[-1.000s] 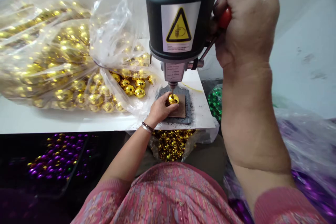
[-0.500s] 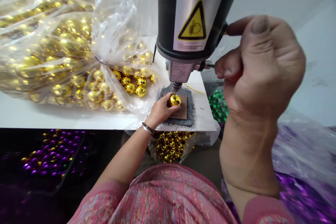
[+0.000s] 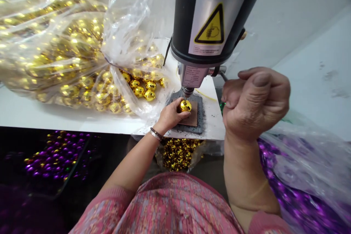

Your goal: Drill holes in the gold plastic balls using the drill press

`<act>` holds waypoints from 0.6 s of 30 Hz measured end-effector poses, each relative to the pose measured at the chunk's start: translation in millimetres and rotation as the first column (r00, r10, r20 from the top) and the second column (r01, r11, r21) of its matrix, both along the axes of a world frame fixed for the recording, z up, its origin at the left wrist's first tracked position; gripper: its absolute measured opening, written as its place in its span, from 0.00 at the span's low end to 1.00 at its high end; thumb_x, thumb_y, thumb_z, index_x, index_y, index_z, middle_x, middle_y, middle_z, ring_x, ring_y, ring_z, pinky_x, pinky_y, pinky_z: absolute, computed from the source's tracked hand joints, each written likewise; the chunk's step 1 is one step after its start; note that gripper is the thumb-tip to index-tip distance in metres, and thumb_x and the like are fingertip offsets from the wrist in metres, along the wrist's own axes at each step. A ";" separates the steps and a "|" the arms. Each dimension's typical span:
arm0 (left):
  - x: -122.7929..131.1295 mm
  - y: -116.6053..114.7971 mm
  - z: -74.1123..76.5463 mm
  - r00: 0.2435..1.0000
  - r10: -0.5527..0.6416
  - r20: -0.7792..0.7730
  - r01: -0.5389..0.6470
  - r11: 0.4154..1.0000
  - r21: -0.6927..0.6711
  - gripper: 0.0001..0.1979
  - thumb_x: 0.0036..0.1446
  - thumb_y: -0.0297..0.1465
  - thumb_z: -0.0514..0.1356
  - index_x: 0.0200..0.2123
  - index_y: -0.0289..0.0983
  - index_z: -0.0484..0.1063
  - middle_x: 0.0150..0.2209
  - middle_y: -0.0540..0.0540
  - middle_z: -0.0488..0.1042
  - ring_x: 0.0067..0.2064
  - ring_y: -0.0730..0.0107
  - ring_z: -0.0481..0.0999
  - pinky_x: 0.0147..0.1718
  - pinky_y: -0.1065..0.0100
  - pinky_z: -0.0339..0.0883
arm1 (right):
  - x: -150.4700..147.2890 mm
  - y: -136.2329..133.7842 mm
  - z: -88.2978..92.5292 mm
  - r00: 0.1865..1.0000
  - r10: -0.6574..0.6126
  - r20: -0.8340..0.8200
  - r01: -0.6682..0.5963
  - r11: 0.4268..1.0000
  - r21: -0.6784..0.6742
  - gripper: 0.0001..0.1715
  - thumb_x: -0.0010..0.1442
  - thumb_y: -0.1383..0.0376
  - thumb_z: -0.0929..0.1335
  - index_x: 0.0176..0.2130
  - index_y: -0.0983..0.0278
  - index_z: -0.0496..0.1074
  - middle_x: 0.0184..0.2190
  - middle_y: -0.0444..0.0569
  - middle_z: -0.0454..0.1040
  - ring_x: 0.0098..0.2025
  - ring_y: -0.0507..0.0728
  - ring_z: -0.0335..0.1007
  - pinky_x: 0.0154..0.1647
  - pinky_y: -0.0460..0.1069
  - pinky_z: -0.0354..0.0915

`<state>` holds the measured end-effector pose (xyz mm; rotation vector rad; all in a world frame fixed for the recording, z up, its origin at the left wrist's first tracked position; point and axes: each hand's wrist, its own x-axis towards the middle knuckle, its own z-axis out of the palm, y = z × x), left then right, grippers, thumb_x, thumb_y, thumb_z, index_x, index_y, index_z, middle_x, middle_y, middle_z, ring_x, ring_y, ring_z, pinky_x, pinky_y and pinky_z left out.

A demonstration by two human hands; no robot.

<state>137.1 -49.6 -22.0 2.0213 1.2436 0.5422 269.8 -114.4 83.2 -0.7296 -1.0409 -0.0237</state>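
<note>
A gold mirrored bauble (image 3: 185,106) sits pinched in the left hand (image 3: 171,114) under the bench drill's chuck (image 3: 188,90), over the dark mat (image 3: 201,113), while the right hand (image 3: 255,104) has just left the lever (image 3: 224,76), curled into an empty fist!

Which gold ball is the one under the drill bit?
The mirrored gold ball gripped in the left hand, directly under the drill bit. The other gold balls lie in and around the clear plastic bag, off to the side, unheld.
</note>
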 end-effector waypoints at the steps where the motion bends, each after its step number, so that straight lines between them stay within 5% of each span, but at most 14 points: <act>1: 0.0 0.2 -0.9 1.000 0.004 0.001 -0.004 1.000 -0.004 0.31 0.54 0.37 0.69 0.61 0.40 0.71 0.51 0.43 0.81 0.50 0.56 0.79 0.50 0.60 0.72 | 0.0 0.1 -1.9 1.000 -0.003 0.002 0.003 1.000 0.006 0.14 0.67 0.58 0.63 0.35 0.63 0.71 0.16 0.34 0.54 0.16 0.38 0.55 0.21 0.38 0.59; 18: -0.7 -0.5 -0.3 0.999 0.006 0.035 -0.004 0.998 -0.061 0.34 0.54 0.37 0.69 0.64 0.40 0.69 0.52 0.42 0.81 0.49 0.55 0.80 0.49 0.59 0.71 | 0.7 9.4 -29.4 0.998 -0.055 -0.018 0.057 0.988 0.146 0.16 0.65 0.54 0.64 0.31 0.62 0.65 0.13 0.35 0.51 0.15 0.44 0.51 0.18 0.42 0.56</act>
